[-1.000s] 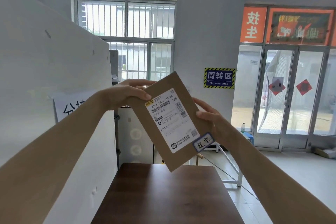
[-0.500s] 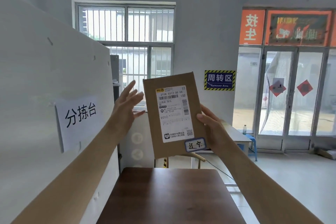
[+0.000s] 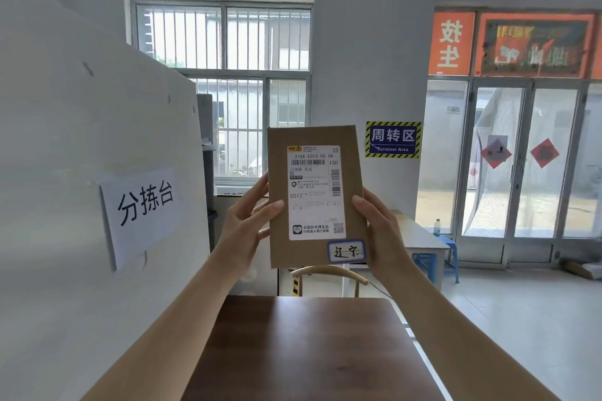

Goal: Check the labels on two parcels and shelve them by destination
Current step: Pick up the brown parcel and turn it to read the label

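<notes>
I hold a flat brown cardboard parcel [image 3: 280, 247] upright at chest height, its face turned toward me. A white shipping label [image 3: 314, 192] with barcodes covers most of its front, and a small blue-bordered handwritten sticker [image 3: 346, 251] sits at its lower right corner. My left hand [image 3: 249, 221] grips the parcel's left edge, thumb on the front. My right hand [image 3: 379, 231] grips the right edge, thumb on the front too. No second parcel and no shelf are in view.
A dark wooden table [image 3: 309, 355] lies below my arms. A white partition [image 3: 81, 172] with a paper sign [image 3: 143, 205] stands at left. Behind are a chair back [image 3: 325, 273], a light desk [image 3: 420, 238], a blue stool [image 3: 446, 254], a barred window and glass doors [image 3: 527, 166].
The parcel went from tilted to upright. My left hand let go of its top corner, hung open beside it, and now grips its left edge. My right hand kept hold throughout.
</notes>
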A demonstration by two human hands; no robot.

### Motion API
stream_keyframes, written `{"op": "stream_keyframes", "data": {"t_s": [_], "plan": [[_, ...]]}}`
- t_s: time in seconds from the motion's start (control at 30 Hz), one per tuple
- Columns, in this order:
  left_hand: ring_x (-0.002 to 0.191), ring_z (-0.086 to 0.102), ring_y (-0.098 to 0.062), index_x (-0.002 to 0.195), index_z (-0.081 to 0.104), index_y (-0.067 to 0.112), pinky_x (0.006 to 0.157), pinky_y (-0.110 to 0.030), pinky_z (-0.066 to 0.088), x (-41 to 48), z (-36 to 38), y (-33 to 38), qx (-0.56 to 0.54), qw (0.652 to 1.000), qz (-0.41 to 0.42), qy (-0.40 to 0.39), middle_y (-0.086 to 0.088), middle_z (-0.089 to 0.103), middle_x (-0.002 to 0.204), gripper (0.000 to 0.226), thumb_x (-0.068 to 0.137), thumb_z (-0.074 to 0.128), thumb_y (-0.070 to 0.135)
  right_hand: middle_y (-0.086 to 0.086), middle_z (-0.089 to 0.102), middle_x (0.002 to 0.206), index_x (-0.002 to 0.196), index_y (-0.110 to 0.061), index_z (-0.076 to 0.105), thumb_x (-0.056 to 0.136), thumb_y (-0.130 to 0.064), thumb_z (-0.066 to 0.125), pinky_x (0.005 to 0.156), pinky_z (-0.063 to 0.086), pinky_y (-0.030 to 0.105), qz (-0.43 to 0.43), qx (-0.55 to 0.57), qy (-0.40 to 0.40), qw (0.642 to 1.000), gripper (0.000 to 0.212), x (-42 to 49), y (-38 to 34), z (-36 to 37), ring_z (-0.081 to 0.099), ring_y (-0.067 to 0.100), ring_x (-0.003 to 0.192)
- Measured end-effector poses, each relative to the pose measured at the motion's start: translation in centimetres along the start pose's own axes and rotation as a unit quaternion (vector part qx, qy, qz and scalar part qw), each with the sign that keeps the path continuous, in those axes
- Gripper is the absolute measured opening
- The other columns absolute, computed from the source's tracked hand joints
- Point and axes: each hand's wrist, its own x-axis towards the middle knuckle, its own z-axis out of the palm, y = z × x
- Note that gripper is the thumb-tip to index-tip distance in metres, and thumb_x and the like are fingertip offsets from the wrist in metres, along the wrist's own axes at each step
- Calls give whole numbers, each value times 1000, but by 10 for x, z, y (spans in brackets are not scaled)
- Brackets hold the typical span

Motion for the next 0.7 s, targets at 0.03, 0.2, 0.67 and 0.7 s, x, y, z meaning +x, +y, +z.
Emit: {"op": "stream_keyframes", "data": {"t_s": [0.03, 0.2, 0.67, 0.7], "plan": [[121, 59, -31, 136, 52, 38, 97, -68, 43, -1, -2, 1, -2, 1000, -1, -2, -5, 64, 129, 65, 74, 72, 35, 8, 73, 116, 120, -26, 68, 81, -29, 64, 74, 62, 36, -10, -3, 0, 1000, 39, -2, -1, 4, 71, 27, 101], [122, 58, -32, 138, 51, 33, 98, -68, 42, -7, -18, 11, 1, 1000, 7, 5, -7, 62, 132, 69, 72, 71, 33, 6, 75, 111, 126, -20, 63, 79, -24, 66, 71, 63, 33, -31, 12, 9, 999, 47, -5, 2, 24, 73, 23, 92], [119, 61, -24, 134, 54, 31, 97, -63, 45, -74, -81, 82, 131, 974, 41, 178, 8, 69, 122, 71, 65, 73, 31, 10, 74, 112, 127, -13, 63, 83, -17, 63, 66, 60, 31, 43, 190, -141, 971, 44, 11, 53, 132, 74, 24, 91], [118, 62, -22, 133, 55, 31, 97, -61, 46, -83, -82, 89, 141, 970, 43, 195, 9, 70, 122, 70, 65, 73, 29, 12, 73, 115, 127, -14, 63, 82, -19, 62, 68, 61, 33, 54, 203, -156, 965, 45, 9, 55, 141, 73, 26, 94]]}}
